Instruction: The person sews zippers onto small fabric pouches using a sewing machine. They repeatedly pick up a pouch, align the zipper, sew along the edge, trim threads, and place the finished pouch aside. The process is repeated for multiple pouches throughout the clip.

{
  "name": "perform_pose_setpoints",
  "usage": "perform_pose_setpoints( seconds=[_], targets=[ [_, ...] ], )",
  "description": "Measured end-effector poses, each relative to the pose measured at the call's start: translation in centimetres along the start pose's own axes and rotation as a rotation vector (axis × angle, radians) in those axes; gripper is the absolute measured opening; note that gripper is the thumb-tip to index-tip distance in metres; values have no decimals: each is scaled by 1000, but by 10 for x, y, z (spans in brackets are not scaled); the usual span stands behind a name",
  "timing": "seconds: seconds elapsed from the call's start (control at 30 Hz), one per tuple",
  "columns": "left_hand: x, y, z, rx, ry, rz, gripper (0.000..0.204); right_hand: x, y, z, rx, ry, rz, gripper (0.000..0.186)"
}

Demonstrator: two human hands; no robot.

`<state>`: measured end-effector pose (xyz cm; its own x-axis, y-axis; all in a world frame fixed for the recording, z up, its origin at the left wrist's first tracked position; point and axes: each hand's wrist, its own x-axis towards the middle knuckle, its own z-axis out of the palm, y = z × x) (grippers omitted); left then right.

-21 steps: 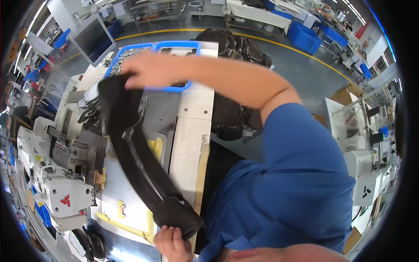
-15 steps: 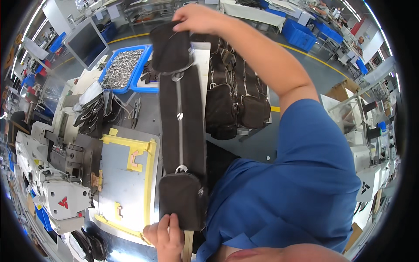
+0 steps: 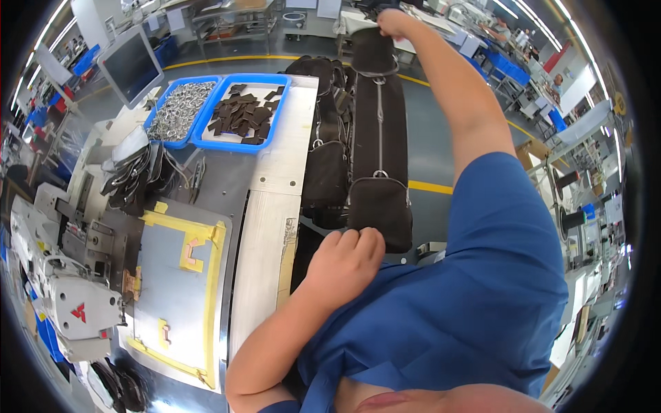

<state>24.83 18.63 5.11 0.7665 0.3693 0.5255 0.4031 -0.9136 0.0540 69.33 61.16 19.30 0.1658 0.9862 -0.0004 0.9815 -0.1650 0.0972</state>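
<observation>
A long dark brown fabric bag piece [image 3: 394,131] with a light zip down its middle and a rounded pouch-like part at each end is stretched lengthwise between my hands. My right hand [image 3: 394,26], arm reaching far out, pinches its far end. Closed at the left edge of the near pouch is my left hand [image 3: 350,260], its fingers curled; its thumb is hidden. The piece lies beside and partly over a pile of similar brown zipped bag pieces [image 3: 325,168], to the right of the worktable [image 3: 265,213].
A blue tray of metal rings [image 3: 180,113] and a blue tray of small brown patches [image 3: 241,113] stand on the table. At left are a white sewing machine [image 3: 76,303], a metal plate with yellow tape [image 3: 172,296], a bundle of dark pieces [image 3: 134,175] and a monitor [image 3: 131,65].
Both hands have carried the bag piece to the right, from over the table's edge to the pile. The tray of brown patches and the table's pale edge are now uncovered.
</observation>
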Motion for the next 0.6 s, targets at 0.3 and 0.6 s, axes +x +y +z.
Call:
perform_pose_setpoints(
  seconds=[0.3, 0.6],
  targets=[
    [5, -2, 45, -196, -219, -277, 44, -9, 24, 77, -30, 145, 140, 43],
    [-147, -23, -59, -49, 2, -787, 38, -62, -183, 116, 463, 338, -412, 40]
  ],
)
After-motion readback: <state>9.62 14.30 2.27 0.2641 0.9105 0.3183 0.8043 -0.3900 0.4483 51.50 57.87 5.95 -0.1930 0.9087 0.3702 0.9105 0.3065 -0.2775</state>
